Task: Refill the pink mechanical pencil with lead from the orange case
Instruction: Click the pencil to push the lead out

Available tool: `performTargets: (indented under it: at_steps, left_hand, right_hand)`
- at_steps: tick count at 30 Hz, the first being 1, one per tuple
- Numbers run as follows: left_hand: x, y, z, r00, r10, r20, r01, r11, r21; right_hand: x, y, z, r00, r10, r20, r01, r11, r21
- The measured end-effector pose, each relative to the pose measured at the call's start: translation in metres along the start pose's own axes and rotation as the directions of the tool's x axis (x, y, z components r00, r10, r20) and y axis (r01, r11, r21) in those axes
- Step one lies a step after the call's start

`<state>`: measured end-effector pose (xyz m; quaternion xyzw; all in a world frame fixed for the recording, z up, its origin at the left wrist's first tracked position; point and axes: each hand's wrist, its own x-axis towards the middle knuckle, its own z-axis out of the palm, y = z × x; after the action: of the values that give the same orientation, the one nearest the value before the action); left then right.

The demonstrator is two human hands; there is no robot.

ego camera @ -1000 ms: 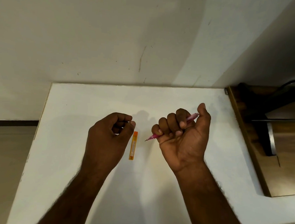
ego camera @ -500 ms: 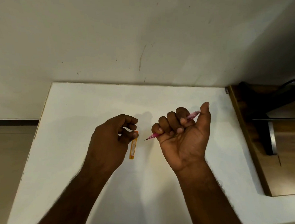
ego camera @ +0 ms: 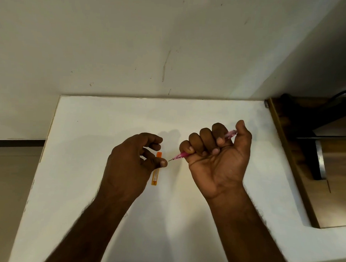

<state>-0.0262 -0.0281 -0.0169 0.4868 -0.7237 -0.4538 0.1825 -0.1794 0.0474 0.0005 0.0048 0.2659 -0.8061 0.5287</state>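
Observation:
My right hand [ego camera: 216, 162] is closed in a fist around the pink mechanical pencil [ego camera: 180, 155], palm up. The pencil's tip points left and its back end sticks out by my thumb. My left hand [ego camera: 131, 160] hovers over the white table [ego camera: 109, 116], fingers loosely curled and apart, thumb tip almost touching the pencil tip. I cannot tell whether a lead is pinched between its fingers. The orange lead case [ego camera: 156, 169] lies flat on the table just under my left thumb, partly hidden by it.
A white wall rises behind the table. At the right stands a brown wooden surface [ego camera: 335, 197] with a dark object and a metal bar on it, lower than the table edge.
My left hand has opened from a closed curl and slid right, bringing its thumb to the pencil tip. My right hand and the pencil have barely moved.

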Motion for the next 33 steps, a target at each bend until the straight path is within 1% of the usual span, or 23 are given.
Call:
performTargets:
  at_steps: [23, 30, 33]
  left_hand:
    - [-0.0023, 0.0022, 0.0036, 0.999, 0.053, 0.001, -0.053, 0.998, 0.016]
    - [-0.0008, -0.0018, 0.0027, 0.999, 0.050, 0.014, -0.050, 0.998, 0.031]
    - [-0.0013, -0.0034, 0.0015, 0.998, 0.061, 0.027, -0.062, 0.996, 0.069]
  right_hand:
    - [0.0004, -0.0008, 0.0003, 1.000, 0.006, 0.016, -0.006, 1.000, -0.011]
    - [0.0016, -0.0046, -0.0021, 0.999, -0.024, -0.020, 0.024, 1.000, -0.008]
    - [0.0029, -0.0063, -0.0033, 0.999, -0.033, -0.020, 0.033, 0.999, -0.010]
